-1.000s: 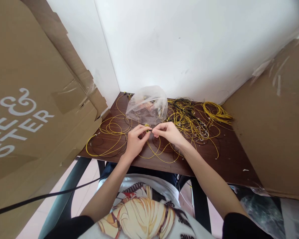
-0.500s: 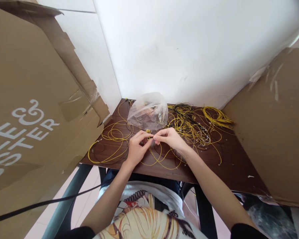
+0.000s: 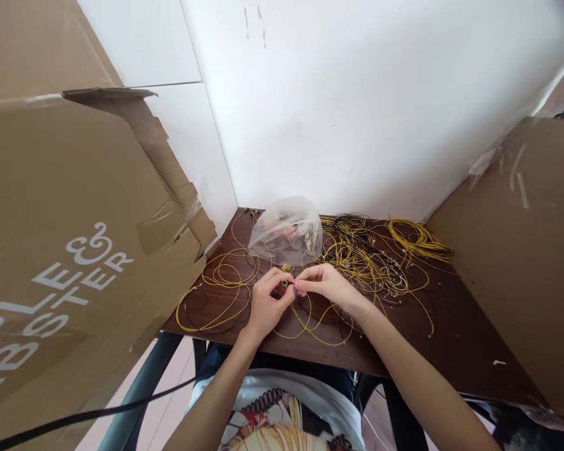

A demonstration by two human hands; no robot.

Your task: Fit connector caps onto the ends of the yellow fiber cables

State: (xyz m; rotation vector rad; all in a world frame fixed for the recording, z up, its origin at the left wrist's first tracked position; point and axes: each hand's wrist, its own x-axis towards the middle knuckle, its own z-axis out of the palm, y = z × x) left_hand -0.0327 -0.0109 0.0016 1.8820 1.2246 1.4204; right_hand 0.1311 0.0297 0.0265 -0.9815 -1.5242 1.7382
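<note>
My left hand point(image 3: 270, 299) and my right hand point(image 3: 326, 285) meet fingertip to fingertip over the middle of the table. Both are closed in a pinch on a thin, dark wire point(image 3: 291, 284), of which only a short bit shows between them. Its ends are hidden by my fingers. A small yellow piece point(image 3: 286, 268) lies just beyond my left fingertips. Loose yellow wires point(image 3: 305, 326) loop out below my hands, and more yellow coils point(image 3: 220, 275) spread to the left.
A clear plastic bag point(image 3: 286, 228) with small metallic parts stands behind my hands. To its right lie a tangled heap of yellow and black wires point(image 3: 357, 250) and a coiled yellow bundle point(image 3: 416, 238). Cardboard boxes flank the dark table point(image 3: 455, 326); a white wall stands behind.
The view has tilted up a little, so everything sits lower in the picture. Both hands stay together in the same pinch, with fingers shifted slightly.
</note>
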